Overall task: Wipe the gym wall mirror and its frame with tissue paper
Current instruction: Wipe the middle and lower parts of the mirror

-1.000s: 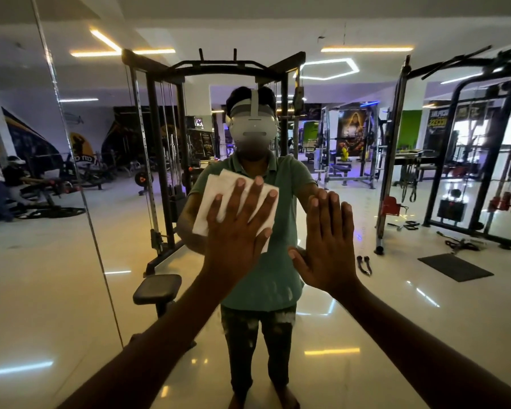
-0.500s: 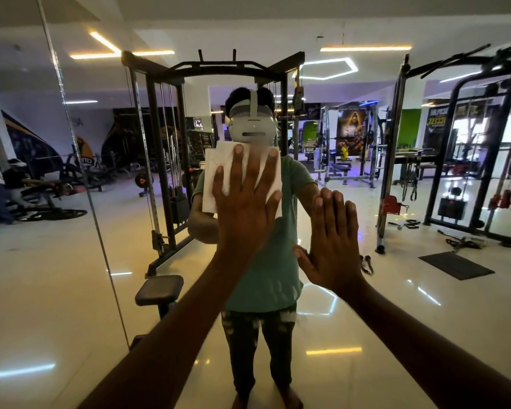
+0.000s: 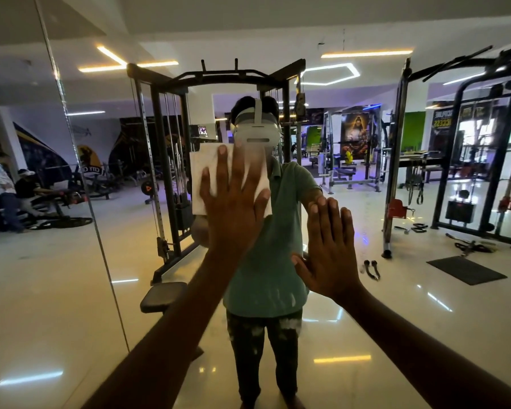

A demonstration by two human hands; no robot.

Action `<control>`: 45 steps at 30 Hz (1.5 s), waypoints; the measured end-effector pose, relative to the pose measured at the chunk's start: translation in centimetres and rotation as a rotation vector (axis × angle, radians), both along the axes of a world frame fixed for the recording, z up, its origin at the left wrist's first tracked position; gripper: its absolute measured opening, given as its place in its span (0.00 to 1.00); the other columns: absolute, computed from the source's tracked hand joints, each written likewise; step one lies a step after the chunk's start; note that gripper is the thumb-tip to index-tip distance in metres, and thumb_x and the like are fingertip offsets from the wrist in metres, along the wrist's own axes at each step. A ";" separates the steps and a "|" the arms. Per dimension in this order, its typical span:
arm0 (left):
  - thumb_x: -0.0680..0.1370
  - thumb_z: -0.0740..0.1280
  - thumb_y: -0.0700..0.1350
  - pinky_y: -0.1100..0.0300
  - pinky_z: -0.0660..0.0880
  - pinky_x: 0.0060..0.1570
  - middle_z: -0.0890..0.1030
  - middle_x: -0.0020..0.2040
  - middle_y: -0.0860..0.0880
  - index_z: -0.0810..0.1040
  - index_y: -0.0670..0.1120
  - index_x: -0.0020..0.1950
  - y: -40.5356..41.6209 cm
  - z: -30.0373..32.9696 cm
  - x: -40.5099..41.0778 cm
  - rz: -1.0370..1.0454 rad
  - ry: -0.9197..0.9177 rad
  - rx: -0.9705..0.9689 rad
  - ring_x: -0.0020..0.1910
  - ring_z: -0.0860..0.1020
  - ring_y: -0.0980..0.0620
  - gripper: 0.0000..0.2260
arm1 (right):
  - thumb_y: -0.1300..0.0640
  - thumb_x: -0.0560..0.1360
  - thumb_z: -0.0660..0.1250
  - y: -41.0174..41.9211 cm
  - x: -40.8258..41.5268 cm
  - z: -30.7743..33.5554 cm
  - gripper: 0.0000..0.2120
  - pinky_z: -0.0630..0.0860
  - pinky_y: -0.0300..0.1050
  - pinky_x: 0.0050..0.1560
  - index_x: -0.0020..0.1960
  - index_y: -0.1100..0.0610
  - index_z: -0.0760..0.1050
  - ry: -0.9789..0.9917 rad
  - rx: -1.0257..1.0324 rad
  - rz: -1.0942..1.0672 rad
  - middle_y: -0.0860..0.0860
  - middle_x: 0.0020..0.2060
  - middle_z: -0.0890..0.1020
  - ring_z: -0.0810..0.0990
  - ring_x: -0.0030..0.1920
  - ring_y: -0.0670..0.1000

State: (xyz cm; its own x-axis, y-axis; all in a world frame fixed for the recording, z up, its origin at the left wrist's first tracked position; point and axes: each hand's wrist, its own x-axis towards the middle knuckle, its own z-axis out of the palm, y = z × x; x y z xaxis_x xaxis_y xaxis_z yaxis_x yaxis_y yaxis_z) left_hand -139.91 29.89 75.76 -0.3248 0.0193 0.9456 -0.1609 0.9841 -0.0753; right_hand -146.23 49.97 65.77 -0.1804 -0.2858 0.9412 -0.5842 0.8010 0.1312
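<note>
Wall mirror [image 3: 425,305] across the whole frame, two flat hands on the glass at centre.

Reflected in it: pale glossy floor, a black cable machine [image 3: 165,160] left of centre, more racks [image 3: 466,160] at the right, a dark floor mat [image 3: 466,270] at lower right, seated and standing people at the far left edge. Vertical mirror seam [image 3: 80,184] slanting down the left side. Reflection of the wearer, in a green shirt and white headset, dead centre. Left hand [image 3: 233,199] just above centre, fingers straight and spread, pressing folded white tissue paper [image 3: 199,184] flat against the glass, right below the reflected headset. Right hand [image 3: 331,255] lower and just to the right, open, palm and straight fingers laid bare on the glass, holding nothing.
</note>
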 end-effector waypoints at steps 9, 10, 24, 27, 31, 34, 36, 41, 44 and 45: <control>0.84 0.54 0.62 0.33 0.49 0.77 0.47 0.85 0.42 0.45 0.54 0.85 -0.6 -7.0 1.3 -0.031 -0.115 -0.061 0.83 0.46 0.37 0.33 | 0.37 0.79 0.58 0.0 0.0 -0.1 0.45 0.52 0.71 0.80 0.83 0.67 0.53 -0.023 0.021 0.003 0.64 0.84 0.50 0.50 0.83 0.68; 0.84 0.51 0.63 0.33 0.48 0.77 0.47 0.85 0.41 0.45 0.54 0.85 -0.2 -4.8 1.0 -0.016 -0.097 -0.067 0.83 0.46 0.37 0.33 | 0.37 0.79 0.58 0.0 0.1 -0.1 0.44 0.51 0.70 0.81 0.82 0.67 0.53 -0.027 0.018 0.002 0.64 0.84 0.50 0.50 0.83 0.67; 0.82 0.54 0.63 0.34 0.45 0.78 0.46 0.85 0.41 0.45 0.54 0.85 -0.9 -9.5 2.3 -0.044 -0.199 -0.099 0.83 0.44 0.37 0.35 | 0.37 0.81 0.57 0.2 0.9 0.1 0.43 0.50 0.69 0.81 0.82 0.67 0.53 -0.065 0.030 -0.006 0.64 0.84 0.49 0.48 0.84 0.66; 0.83 0.52 0.64 0.34 0.44 0.77 0.47 0.85 0.40 0.46 0.53 0.85 -0.4 -4.5 1.8 0.012 -0.138 -0.098 0.83 0.46 0.36 0.34 | 0.38 0.81 0.55 0.0 1.0 0.1 0.42 0.48 0.68 0.81 0.83 0.67 0.52 -0.067 0.019 -0.003 0.64 0.84 0.49 0.48 0.84 0.67; 0.85 0.47 0.65 0.33 0.45 0.78 0.46 0.85 0.40 0.45 0.54 0.85 2.1 2.9 0.5 0.007 -0.027 0.040 0.83 0.46 0.35 0.32 | 0.38 0.80 0.57 -0.4 0.9 0.0 0.42 0.46 0.66 0.82 0.82 0.67 0.54 -0.068 -0.009 0.003 0.63 0.84 0.50 0.48 0.84 0.66; 0.84 0.48 0.64 0.33 0.44 0.78 0.45 0.85 0.41 0.44 0.54 0.85 3.5 0.8 0.1 -0.019 -0.090 -0.058 0.83 0.45 0.36 0.32 | 0.39 0.80 0.57 -0.3 0.6 0.0 0.43 0.46 0.66 0.82 0.82 0.68 0.54 -0.045 -0.016 -0.009 0.64 0.83 0.51 0.48 0.84 0.66; 0.84 0.50 0.63 0.34 0.43 0.78 0.46 0.85 0.42 0.45 0.54 0.85 1.5 -2.6 1.0 -0.038 -0.179 -0.187 0.83 0.45 0.37 0.32 | 0.40 0.80 0.60 -0.7 0.8 -0.2 0.43 0.47 0.67 0.82 0.82 0.69 0.54 -0.059 -0.043 -0.026 0.65 0.83 0.51 0.48 0.83 0.67; 0.86 0.45 0.62 0.33 0.47 0.78 0.46 0.85 0.40 0.45 0.52 0.85 -10.7 -4.7 5.8 0.102 -0.056 0.056 0.83 0.46 0.36 0.30 | 0.40 0.81 0.60 -4.1 2.4 -0.9 0.42 0.48 0.69 0.81 0.82 0.68 0.53 -0.078 -0.108 0.010 0.65 0.83 0.51 0.46 0.84 0.65; 0.86 0.44 0.62 0.33 0.49 0.78 0.49 0.84 0.37 0.46 0.51 0.85 -14.6 -3.6 6.7 0.138 -0.004 0.271 0.83 0.48 0.35 0.30 | 0.38 0.80 0.58 -4.7 2.2 -1.2 0.43 0.46 0.68 0.82 0.82 0.67 0.52 -0.061 -0.095 -0.020 0.65 0.83 0.52 0.46 0.84 0.64; 0.86 0.43 0.63 0.32 0.51 0.77 0.51 0.84 0.37 0.48 0.50 0.85 -14.0 -3.1 6.2 0.151 0.031 0.372 0.83 0.49 0.34 0.30 | 0.38 0.80 0.59 -4.7 2.0 -1.2 0.44 0.46 0.68 0.82 0.82 0.67 0.52 -0.054 -0.094 -0.033 0.65 0.83 0.52 0.46 0.84 0.64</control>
State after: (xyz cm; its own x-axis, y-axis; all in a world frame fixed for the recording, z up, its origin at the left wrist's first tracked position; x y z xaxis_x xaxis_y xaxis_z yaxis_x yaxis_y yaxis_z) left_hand -133.71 15.88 72.68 -0.2696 -0.3717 0.8884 -0.3020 0.9086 0.2885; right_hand -144.24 45.24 64.57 -0.2391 -0.1896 0.9523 -0.5611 0.8274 0.0239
